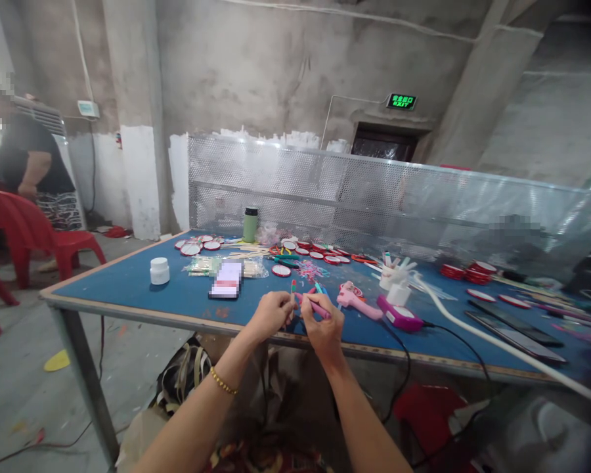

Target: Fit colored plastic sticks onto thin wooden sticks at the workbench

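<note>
Over the front edge of the blue table, my left hand [274, 311] is closed on a thin stick [293, 287] with a red and green upper end; its lower part is hidden by my fingers. Close beside it, my right hand [324, 328] grips a pink pen [318, 306] like a writing tool, its tip pointing at the stick. Whether the tip touches the stick I cannot tell. Just right of my right hand lies a pink glue gun [358, 301]. Behind my hands are thin pink and blue pieces [311, 270] and a round red-rimmed disc [282, 270].
A phone [226, 280], a white jar [159, 270] and bagged sticks [201, 266] lie left. A green bottle [250, 225] stands behind. To the right are a purple box [400, 314] with a cord, a white hose [473, 328] and dark phones [515, 332]. A person [37, 164] stands far left.
</note>
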### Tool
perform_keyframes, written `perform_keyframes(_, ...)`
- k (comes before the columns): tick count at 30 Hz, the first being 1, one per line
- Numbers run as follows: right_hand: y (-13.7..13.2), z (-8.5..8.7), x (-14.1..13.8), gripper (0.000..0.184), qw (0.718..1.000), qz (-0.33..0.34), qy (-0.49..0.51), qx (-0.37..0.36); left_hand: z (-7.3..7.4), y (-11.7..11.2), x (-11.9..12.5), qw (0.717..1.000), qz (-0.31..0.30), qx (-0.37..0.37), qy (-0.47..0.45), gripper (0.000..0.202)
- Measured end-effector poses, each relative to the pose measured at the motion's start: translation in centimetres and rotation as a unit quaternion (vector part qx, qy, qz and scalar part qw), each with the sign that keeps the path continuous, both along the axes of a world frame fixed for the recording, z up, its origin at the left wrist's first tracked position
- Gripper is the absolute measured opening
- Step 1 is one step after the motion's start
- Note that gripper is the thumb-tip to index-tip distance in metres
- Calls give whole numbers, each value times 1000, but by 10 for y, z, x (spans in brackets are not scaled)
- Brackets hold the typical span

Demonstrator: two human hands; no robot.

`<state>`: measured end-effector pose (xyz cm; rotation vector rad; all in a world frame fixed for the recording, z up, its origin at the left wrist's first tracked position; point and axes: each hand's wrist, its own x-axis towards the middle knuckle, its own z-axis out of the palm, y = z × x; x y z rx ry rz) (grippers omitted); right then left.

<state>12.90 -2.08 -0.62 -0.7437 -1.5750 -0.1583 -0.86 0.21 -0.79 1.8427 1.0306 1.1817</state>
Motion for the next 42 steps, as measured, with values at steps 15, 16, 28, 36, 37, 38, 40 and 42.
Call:
perform_keyframes(15, -1, 0, 0, 15, 1000, -1, 12, -16, 0, 0, 1, 1000, -7, 4, -2, 24)
perform_keyframes(16, 0, 0, 0, 15, 1000, -3, 11, -17, 0, 0, 1, 1000, -7, 3, -3, 24)
perform_keyframes(28, -1, 0, 0, 17, 1000, -7, -3, -6, 2, -1, 0, 1000, -3, -1, 3, 24)
perform_keyframes(36, -1, 0, 0, 17, 1000, -12, -7, -4, 1, 0, 0, 1000, -2, 2, 0, 24)
perform_keyframes(37, -1, 1, 0, 17, 1000, -11, -6, -4, 0, 0, 0, 1000, -1, 2, 2, 24)
perform_keyframes(38, -1, 1, 0, 17, 1000, -8, -4, -3, 0, 0, 0, 1000, 0, 3, 4, 24)
perform_keyframes(40, -2, 1, 0, 16, 1000, -4, -3, 0, 0, 0, 0, 1000, 1, 4, 7, 24)
perform_keyframes(42, -1, 1, 0, 16, 1000, -2, -8, 2, 1, -1, 0, 1000, 0, 2, 4, 23)
